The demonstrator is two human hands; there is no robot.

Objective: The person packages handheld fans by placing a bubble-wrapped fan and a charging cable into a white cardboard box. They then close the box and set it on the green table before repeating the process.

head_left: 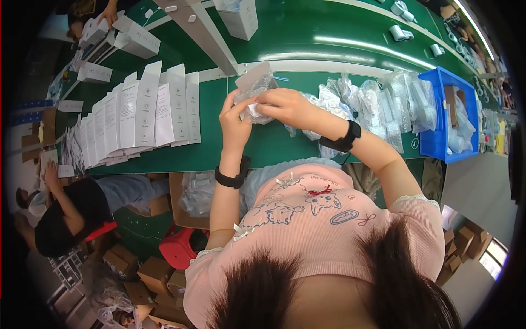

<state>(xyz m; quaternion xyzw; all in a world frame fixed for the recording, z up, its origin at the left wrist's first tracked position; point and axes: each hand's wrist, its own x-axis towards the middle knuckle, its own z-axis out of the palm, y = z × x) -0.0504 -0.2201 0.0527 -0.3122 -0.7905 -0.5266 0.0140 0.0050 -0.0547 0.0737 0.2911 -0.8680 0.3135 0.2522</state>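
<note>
The table has room just right of the boxes; farther right, left hand, right hand, bags and bin obstruct.

We count one left hand, one right hand, one bundle held in the two, and two wristbands. We see one bin, one stool, at least seven white boxes, at least three devices and at least four cartons. The bags overlap too much for us to total.
</note>
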